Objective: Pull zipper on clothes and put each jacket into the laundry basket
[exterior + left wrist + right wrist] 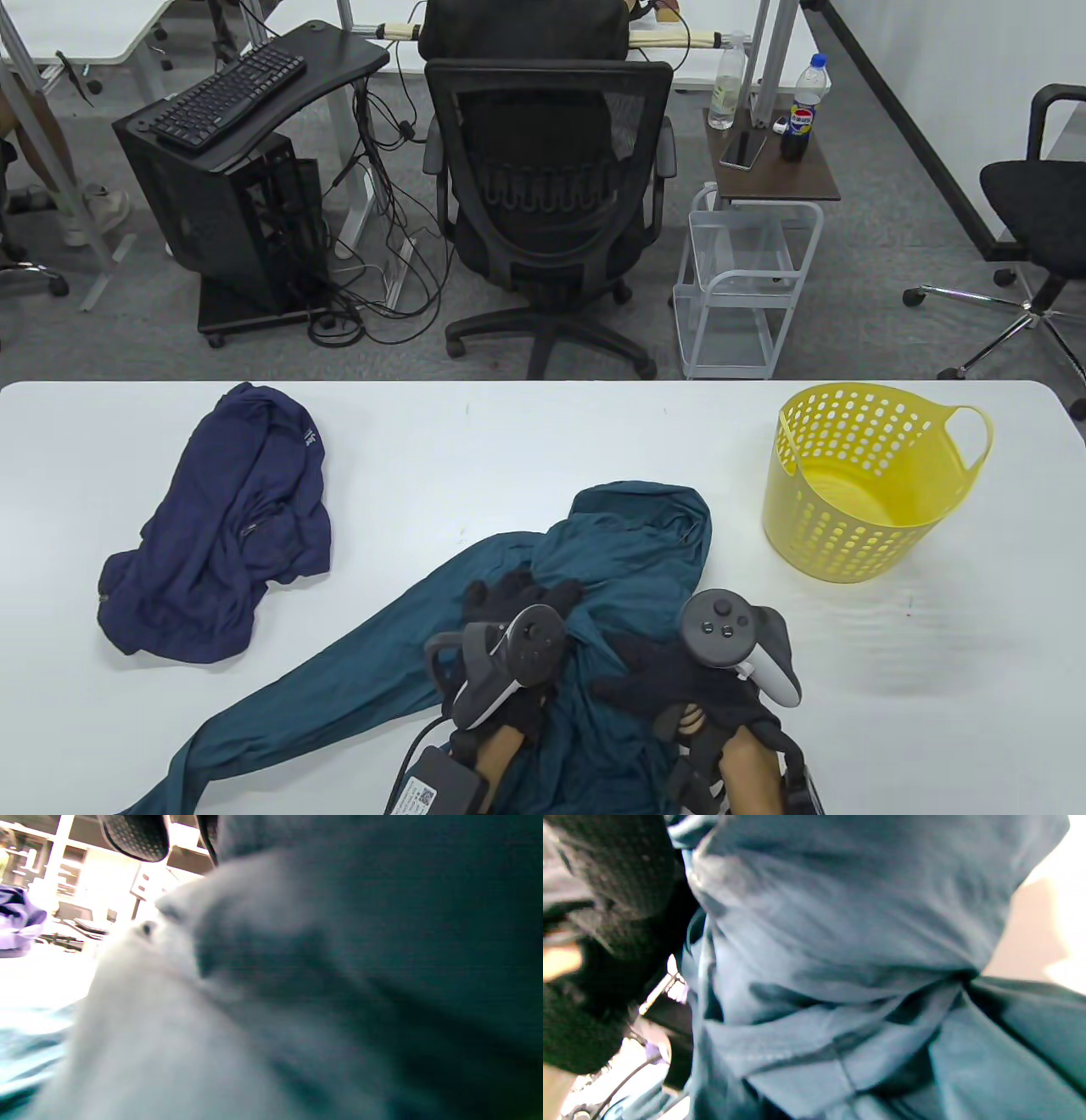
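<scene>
Office: desks, swivel chair [547, 199], keyboard [229, 93].

teal jacket [628, 543] cut off at bottom edge, left wrist view blurred, zipper unseen

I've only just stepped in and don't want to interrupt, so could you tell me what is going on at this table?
A person in sensor gloves is working on the teal jacket at the near edge of the table. Both the left hand and the right hand rest on its fabric; the zipper itself isn't visible, nor is their grip. A navy jacket lies crumpled to the left, untouched. The yellow laundry basket on the right holds nothing yet.
</scene>
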Demonstrator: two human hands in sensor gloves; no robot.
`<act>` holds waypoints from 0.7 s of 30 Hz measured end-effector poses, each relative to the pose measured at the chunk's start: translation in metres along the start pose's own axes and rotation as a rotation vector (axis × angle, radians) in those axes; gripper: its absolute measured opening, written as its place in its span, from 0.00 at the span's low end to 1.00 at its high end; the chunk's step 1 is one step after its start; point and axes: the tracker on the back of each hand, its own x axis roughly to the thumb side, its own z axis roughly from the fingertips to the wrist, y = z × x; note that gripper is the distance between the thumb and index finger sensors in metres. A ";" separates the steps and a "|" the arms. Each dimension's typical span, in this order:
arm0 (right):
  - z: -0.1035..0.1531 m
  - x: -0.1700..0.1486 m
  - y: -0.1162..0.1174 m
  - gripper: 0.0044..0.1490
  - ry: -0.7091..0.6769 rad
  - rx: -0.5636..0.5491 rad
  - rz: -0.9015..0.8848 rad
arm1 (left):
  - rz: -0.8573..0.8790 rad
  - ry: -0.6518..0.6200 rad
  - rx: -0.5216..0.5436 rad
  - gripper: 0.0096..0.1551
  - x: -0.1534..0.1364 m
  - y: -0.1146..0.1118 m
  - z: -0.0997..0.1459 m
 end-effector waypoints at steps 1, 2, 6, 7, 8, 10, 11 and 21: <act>-0.001 0.001 0.003 0.48 0.005 0.002 0.024 | 0.001 0.013 0.003 0.26 -0.003 0.000 0.000; -0.003 0.003 0.006 0.47 0.014 0.007 0.058 | 0.000 0.024 0.004 0.26 -0.006 0.000 -0.001; -0.005 0.005 0.013 0.42 0.041 0.054 0.121 | 0.015 0.075 0.018 0.26 -0.018 0.002 -0.003; -0.004 0.004 0.013 0.40 0.057 0.063 0.126 | 0.019 0.088 0.025 0.26 -0.021 0.003 -0.003; -0.004 0.004 0.013 0.38 0.071 0.070 0.136 | 0.020 0.098 0.032 0.26 -0.023 0.004 -0.003; -0.003 0.002 0.012 0.34 0.123 0.073 0.196 | 0.023 0.122 0.046 0.25 -0.028 0.007 -0.004; -0.003 0.001 0.010 0.33 0.138 0.061 0.227 | 0.027 0.129 0.053 0.25 -0.030 0.008 -0.004; 0.004 -0.030 -0.016 0.33 0.300 -0.106 0.248 | 0.069 0.196 0.074 0.25 -0.044 0.015 -0.005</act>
